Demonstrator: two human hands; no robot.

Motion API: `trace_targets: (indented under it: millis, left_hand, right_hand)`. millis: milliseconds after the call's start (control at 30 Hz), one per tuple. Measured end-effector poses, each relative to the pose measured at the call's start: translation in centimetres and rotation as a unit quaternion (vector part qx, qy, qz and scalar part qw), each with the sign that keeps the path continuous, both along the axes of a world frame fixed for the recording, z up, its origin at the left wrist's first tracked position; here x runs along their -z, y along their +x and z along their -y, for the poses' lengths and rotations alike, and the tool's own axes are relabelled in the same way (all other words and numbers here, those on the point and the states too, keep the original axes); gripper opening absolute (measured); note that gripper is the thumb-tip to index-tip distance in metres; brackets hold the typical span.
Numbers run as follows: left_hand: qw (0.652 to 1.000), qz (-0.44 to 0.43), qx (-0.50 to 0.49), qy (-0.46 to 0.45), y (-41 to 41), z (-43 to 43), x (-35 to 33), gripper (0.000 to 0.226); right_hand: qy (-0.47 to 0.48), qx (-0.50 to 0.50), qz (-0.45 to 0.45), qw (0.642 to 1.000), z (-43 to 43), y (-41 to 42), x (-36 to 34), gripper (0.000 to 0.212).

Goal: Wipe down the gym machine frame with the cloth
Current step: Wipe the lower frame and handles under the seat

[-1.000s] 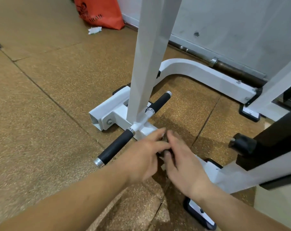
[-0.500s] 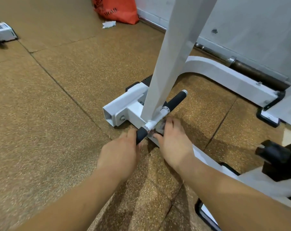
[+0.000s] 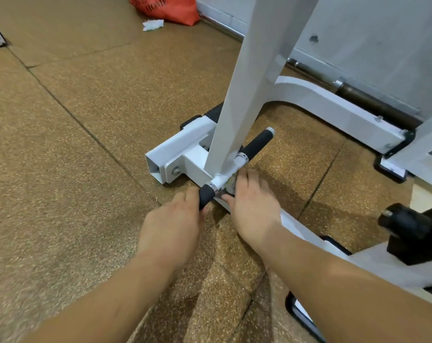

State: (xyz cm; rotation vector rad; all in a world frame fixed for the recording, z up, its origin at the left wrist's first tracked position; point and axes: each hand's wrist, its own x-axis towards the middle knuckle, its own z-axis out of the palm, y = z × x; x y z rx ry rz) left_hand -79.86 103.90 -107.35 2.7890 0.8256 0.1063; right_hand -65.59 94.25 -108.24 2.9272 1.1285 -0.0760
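Since a second ago the hands have split: the left hand (image 3: 170, 226) has left the cloth (image 3: 229, 186) and now grasps the near black grip (image 3: 206, 197) at the foot of the upright post (image 3: 237, 115). The right hand (image 3: 253, 201) has pushed in, cloth bunched between fingers and thumb and pressed on the white joint right at the post's foot. Reads as bracing done and wiping of this low bit of the frame (image 3: 334, 107) just starting, with most of it probably still to do.

Brown speckled floor tiles (image 3: 73, 169) carry white machine frame (image 3: 182, 149), red bag (image 3: 170, 7), crumpled paper scrap (image 3: 152, 24), barbell (image 3: 373, 101) along wall.
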Motion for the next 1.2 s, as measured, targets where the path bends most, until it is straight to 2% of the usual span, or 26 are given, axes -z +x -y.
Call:
trace_targets:
  millis: [133, 200, 267, 367, 533, 600, 667, 733, 800, 867, 1000, 1100, 1200]
  left_hand:
    - [1.000, 0.018, -0.018, -0.007, -0.2, -0.2, 0.2, 0.025]
    - [0.999, 0.017, -0.030, -0.007, -0.1, 0.0, 0.3, 0.024]
    - [0.999, 0.013, -0.036, -0.006, 0.1, 0.1, 0.3, 0.022]
    - [0.999, 0.014, -0.041, -0.007, 0.3, 0.4, 0.2, 0.022]
    - [0.999, 0.015, -0.031, -0.011, 0.1, 0.2, 0.1, 0.022]
    - [0.999, 0.015, -0.028, -0.011, 0.1, 0.2, 0.2, 0.021]
    - [0.999, 0.013, -0.027, -0.010, 0.1, 0.2, 0.2, 0.020]
    - [0.999, 0.015, -0.030, -0.017, 0.1, 0.2, 0.2, 0.021]
    - [0.999, 0.023, -0.031, -0.020, 0.1, 0.2, 0.3, 0.023]
    - [0.999, 0.026, -0.031, -0.020, 0.1, 0.2, 0.4, 0.022]
    - [0.999, 0.032, -0.034, -0.025, 0.2, 0.4, 0.6, 0.020]
    - [0.999, 0.029, -0.034, -0.017, 0.2, 0.5, 0.7, 0.021]
    - [0.999, 0.032, -0.025, -0.004, 0.2, 0.3, 0.6, 0.022]
  right_hand:
    - [-0.019, -0.004, 0.048, 0.999, 6.0, -0.9, -0.1, 0.067]
    - [-0.076, 0.045, 0.069, 0.994, 10.2, -1.2, -0.5, 0.069]
    - [-0.162, 0.119, 0.025, 0.979, 12.3, -1.8, -1.4, 0.070]
    - [-0.240, 0.148, 0.009, 0.959, 10.3, -1.7, -2.6, 0.061]
    - [-0.150, 0.060, 0.018, 0.987, 5.4, -1.0, -1.5, 0.069]
    - [-0.169, 0.032, 0.037, 0.984, 6.2, -1.0, -1.9, 0.072]
    - [-0.278, 0.014, 0.057, 0.959, 8.0, -1.2, -2.4, 0.069]
    - [-0.402, 0.008, 0.072, 0.913, 10.2, -1.6, -3.5, 0.058]
    - [-0.449, 0.033, 0.072, 0.890, 12.4, -1.8, -3.9, 0.039]
    - [-0.421, 0.067, 0.067, 0.902, 13.6, -2.1, -4.0, 0.034]
    - [-0.305, 0.097, 0.056, 0.946, 11.8, -2.2, -2.4, 0.062]
    - [-0.198, 0.074, 0.046, 0.976, 7.1, -1.9, -1.2, 0.071]
    - [-0.141, 0.044, 0.071, 0.987, 2.1, -1.2, 0.2, 0.069]
